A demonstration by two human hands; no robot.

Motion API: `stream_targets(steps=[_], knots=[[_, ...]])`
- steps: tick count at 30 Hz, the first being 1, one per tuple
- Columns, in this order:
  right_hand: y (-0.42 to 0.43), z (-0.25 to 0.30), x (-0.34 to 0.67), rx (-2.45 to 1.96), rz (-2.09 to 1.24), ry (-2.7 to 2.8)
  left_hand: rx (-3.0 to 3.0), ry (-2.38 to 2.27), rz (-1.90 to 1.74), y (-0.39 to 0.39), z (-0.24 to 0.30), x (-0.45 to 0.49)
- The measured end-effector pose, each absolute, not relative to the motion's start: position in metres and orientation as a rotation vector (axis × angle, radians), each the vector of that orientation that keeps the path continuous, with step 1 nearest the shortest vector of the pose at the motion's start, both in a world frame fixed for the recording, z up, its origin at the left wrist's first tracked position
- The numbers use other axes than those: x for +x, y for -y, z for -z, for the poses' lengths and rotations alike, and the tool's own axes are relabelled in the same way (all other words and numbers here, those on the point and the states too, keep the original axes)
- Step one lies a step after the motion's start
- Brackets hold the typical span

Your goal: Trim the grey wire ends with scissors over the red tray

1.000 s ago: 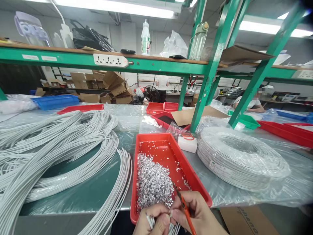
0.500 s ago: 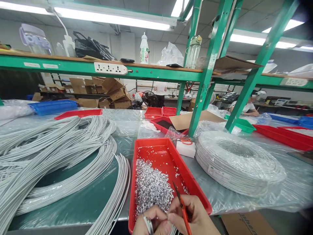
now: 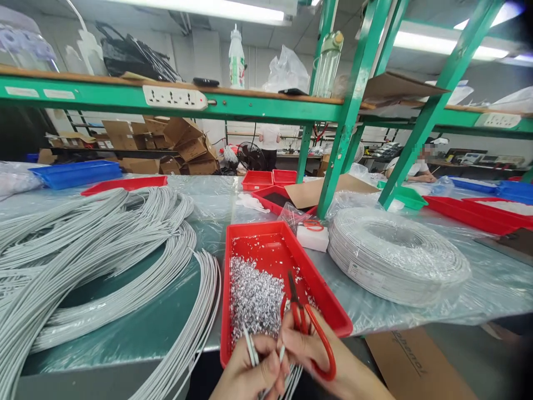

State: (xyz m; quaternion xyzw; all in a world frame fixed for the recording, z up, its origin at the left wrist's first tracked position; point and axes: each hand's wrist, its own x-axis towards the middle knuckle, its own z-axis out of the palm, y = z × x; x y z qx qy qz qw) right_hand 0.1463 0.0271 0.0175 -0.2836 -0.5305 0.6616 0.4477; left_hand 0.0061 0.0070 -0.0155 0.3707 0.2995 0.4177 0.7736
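Note:
Near the bottom centre, my left hand [image 3: 245, 373] is closed around several thin white cables [image 3: 250, 347], whose ends poke up between the fingers. My right hand [image 3: 322, 347] holds red-handled scissors [image 3: 331, 353], their dark blades pointing up and away over the tray. Its thumb and fingertips also pinch at one cable end, close against my left fingers. Both hands are at the near end of a red tray [image 3: 225, 311]. Small silvery scraps [image 3: 255, 300] are heaped in the tray's left part. More cable hangs below the hands, partly hidden.
Bundles of white cable [image 3: 120, 250] cover the left of the table. A wrapped cable coil [image 3: 395, 266] lies to the right, beside a white block [image 3: 312, 239] with orange-handled scissors on it. Green shelf posts [image 3: 339, 144] rise behind. Two people are in the background.
The scissors have swung round in my right hand, so the red handle loops now show beside it. Cable ends stand further out of my left hand. The view has tilted down.

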Motion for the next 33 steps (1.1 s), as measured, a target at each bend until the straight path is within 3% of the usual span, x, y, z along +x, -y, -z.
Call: stream_targets(steps=[5, 10, 16, 21, 26, 33], knots=[[-0.035, -0.031, 0.158, -1.083, -1.0, 1.46, 0.828, -0.785, -0.976, -0.001, -0.009, 0.007], [-0.046, -0.027, 0.166, -1.208, -0.803, 1.545, 1.041, -0.904, -1.017, 0.001, -0.008, 0.011], [-0.058, -0.03, 0.188, -1.351, -0.569, 1.653, 1.453, -1.014, -0.776, 0.005, 0.013, 0.001], [-0.047, -0.034, 0.192, -1.323, -0.704, 1.666, 1.266, -0.768, -0.653, 0.01, 0.041, -0.005], [-0.019, -0.033, 0.2, -1.012, -1.045, 1.527, 0.949, -0.659, -0.848, 0.013, 0.042, -0.006], [0.022, -0.036, 0.215, -1.236, -1.146, 2.14, 0.876, -0.795, -1.005, 0.015, 0.003, -0.006]])
